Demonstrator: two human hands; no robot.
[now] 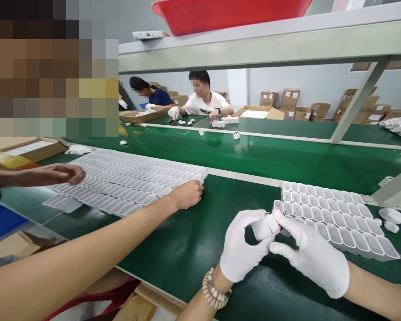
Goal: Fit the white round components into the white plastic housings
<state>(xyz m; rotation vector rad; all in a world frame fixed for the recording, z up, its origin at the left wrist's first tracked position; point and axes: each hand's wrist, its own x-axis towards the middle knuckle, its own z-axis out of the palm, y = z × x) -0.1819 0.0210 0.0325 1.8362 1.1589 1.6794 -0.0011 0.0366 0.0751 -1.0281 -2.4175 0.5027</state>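
Both of my hands wear white gloves and meet over the green bench near its front edge. My left hand [242, 247] pinches a small white plastic part [263, 226] between thumb and fingers. My right hand [310, 256] closes on the same part from the right, index finger on its top. Just behind my hands lies a white compartment tray [337, 218], its near-left corner touching the part.
A co-worker's bare hands [187, 194] [63, 174] grip a large white tray [127, 178] to my left. Loose white parts [390, 216] lie at the right. The green conveyor belt [254, 154] runs behind, two people sit beyond it, and a red bin [227, 13] rests on the shelf overhead.
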